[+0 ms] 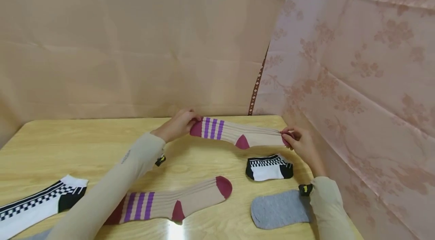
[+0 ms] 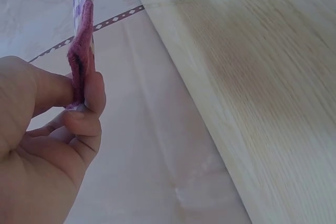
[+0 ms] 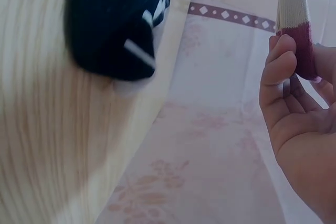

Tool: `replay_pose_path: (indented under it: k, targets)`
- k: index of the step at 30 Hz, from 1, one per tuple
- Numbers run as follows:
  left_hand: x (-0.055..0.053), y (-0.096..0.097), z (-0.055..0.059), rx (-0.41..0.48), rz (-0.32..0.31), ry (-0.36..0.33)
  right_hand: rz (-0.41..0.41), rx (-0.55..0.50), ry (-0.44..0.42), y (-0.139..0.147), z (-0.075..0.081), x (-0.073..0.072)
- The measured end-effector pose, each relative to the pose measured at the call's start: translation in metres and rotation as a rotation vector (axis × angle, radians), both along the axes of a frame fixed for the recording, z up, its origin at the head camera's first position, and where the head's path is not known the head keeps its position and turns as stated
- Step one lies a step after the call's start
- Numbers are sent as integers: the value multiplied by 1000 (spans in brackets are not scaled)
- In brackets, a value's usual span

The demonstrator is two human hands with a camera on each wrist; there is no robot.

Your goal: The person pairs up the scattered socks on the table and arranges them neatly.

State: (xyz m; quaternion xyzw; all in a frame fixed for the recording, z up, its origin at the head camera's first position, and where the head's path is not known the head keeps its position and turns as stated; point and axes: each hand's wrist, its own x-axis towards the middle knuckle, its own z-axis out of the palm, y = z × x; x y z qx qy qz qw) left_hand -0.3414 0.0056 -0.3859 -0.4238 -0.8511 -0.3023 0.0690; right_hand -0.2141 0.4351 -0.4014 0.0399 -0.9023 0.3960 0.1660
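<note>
Stretched between my two hands is a beige sock [image 1: 227, 131] with purple stripes and maroon cuff, heel and toe, raised above the far part of the table. My left hand [image 1: 179, 123] pinches its maroon cuff [image 2: 81, 59] between thumb and fingers. At the other end my right hand [image 1: 301, 145] pinches the maroon toe [image 3: 300, 48]. A second beige sock [image 1: 197, 194] of the same pattern lies flat nearer the front, its cuff partly covered by my left sleeve. Below the raised sock, a black-and-white checkered sock [image 1: 269, 167] rests on the table.
A grey sock [image 1: 280, 210] lies at the right, partly under my right wrist. Another checkered sock [image 1: 44, 200] is at the left front, with a bit of grey fabric [image 1: 35, 235] below it. Cloth [image 1: 142, 43] hangs behind the wooden table [image 1: 85, 145], and patterned cloth [image 1: 367, 81] along its right side.
</note>
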Motion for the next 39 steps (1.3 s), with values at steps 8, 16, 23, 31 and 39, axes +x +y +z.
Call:
replay_pose_path:
  k: [8, 16, 23, 31, 39]
  targets:
    - [5, -12, 5, -30, 19, 74, 29, -3, 13, -9, 3, -2]
    - [18, -32, 6, 18, 12, 140, 104, 8, 28, -24, 8, -3]
    - [26, -51, 8, 53, 10, 89, 135, 12, 12, -35, 8, -9]
    - [34, -62, 10, 26, 54, 106, 110, 56, -33, -46, 11, -8]
    - [48, -76, 9, 13, 104, 103, 104, 95, -11, -57, 17, -6]
